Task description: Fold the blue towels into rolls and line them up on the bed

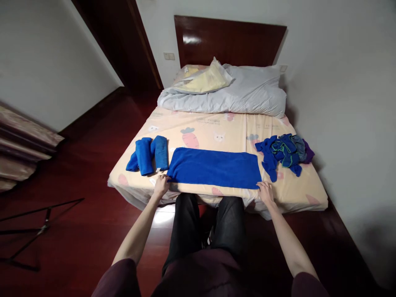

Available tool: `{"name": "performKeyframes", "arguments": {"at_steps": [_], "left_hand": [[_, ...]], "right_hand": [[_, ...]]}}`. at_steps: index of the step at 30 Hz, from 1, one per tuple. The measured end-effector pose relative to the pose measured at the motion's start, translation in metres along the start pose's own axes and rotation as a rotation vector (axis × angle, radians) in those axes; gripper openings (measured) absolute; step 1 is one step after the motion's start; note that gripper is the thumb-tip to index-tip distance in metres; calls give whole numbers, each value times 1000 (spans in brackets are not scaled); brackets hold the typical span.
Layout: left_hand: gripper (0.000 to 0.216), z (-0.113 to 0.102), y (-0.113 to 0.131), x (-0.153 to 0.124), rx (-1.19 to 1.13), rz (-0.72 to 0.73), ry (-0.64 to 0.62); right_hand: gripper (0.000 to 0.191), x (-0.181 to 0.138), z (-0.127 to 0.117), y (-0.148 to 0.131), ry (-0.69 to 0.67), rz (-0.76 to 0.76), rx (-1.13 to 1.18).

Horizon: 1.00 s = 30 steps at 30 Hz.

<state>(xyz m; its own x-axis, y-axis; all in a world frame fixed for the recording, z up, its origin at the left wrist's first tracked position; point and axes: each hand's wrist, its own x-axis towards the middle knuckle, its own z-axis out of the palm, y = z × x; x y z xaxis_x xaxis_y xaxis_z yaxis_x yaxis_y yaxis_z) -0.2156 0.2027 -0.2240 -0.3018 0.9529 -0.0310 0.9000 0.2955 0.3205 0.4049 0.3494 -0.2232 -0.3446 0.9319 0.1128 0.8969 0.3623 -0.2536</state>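
Observation:
A blue towel [215, 168] lies flat as a long rectangle near the front edge of the bed. My left hand [162, 184] grips its near left corner, fingers closed on the cloth. At the near right corner my right hand [265, 190] pinches the towel's edge. Several rolled blue towels [144, 156] rest to the left, one leaning over another. On the right sits a crumpled heap of cloths [281, 152] in blue, grey and purple, some with green edging.
The bed [204, 128] has a patterned peach sheet. Grey bedding [247, 93] and a pale yellow pillow [207, 80] lie by the dark headboard [229, 41]. A black tripod stand [43, 227] is on the floor at left; a wall runs close along the right.

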Motion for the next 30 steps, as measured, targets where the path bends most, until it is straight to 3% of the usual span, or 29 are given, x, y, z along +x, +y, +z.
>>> {"name": "performKeyframes", "arguments": {"at_steps": [4, 8, 13, 17, 20, 24, 30], "left_hand": [[36, -5, -1, -1, 144, 57, -79], [39, -14, -20, -10, 188, 109, -126], [31, -18, -24, -13, 235, 223, -218], [38, -15, -8, 19, 233, 337, -82], [51, -14, -8, 53, 224, 418, -75], [53, -23, -34, 81, 301, 414, -152], [45, -38, -78, 76, 424, 397, -169]], "right_hand": [[30, 1, 2, 5, -81, -21, -64], [28, -5, 2, 27, -43, 121, -2], [32, -23, 11, 35, -34, 103, 39], [42, -31, 16, 17, 15, 42, -52], [48, -33, 19, 4, 20, -67, -114], [49, -37, 23, -4, 19, -103, -103], [51, -39, 23, -7, -55, -5, -19]]}}
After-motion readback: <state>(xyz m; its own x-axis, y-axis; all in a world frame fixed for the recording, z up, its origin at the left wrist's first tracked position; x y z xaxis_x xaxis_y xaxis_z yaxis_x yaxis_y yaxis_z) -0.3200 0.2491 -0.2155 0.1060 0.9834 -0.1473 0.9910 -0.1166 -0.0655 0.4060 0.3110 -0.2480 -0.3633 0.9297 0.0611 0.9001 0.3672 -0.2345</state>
